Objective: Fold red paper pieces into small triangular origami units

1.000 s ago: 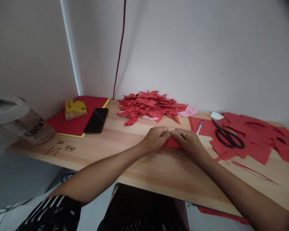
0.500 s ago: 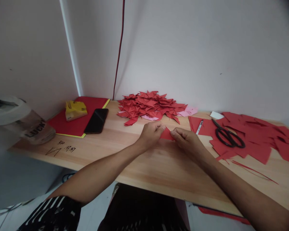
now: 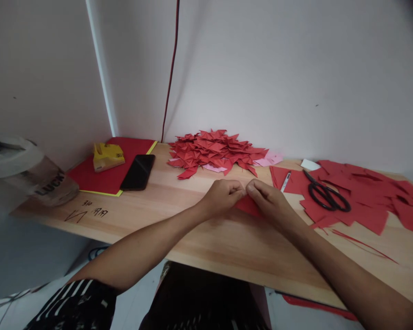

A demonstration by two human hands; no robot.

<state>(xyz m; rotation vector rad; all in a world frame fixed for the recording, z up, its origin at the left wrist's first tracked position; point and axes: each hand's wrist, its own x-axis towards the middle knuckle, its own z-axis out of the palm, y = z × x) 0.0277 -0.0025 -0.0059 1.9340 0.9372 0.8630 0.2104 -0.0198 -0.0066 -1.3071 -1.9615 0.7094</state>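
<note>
Between my two hands, over the middle of the wooden table [image 3: 206,238], is a small piece of red paper [image 3: 248,205]. My left hand [image 3: 223,195] is closed, thumb and fingers pinching the paper's upper edge. Right beside it, my right hand [image 3: 265,196] pinches the same paper, and the thumbs almost meet. Much of the paper is hidden behind the fingers. Just beyond my hands rises a heap of folded red paper pieces [image 3: 213,149], with pink paper [image 3: 269,159] showing at its edge.
Black-handled scissors [image 3: 326,195] lie on loose red paper sheets [image 3: 361,201] at the right, near a white pen-like tool [image 3: 285,181]. At the left are a phone [image 3: 138,172], a yellow box [image 3: 108,156] on red sheets, and a clear cup [image 3: 57,183] lettered LUCKY. Thin red strips [image 3: 365,246] lie front right.
My left hand has slid right until it meets my right hand. The red paper, held out flat between them before, now shows below the fingers.
</note>
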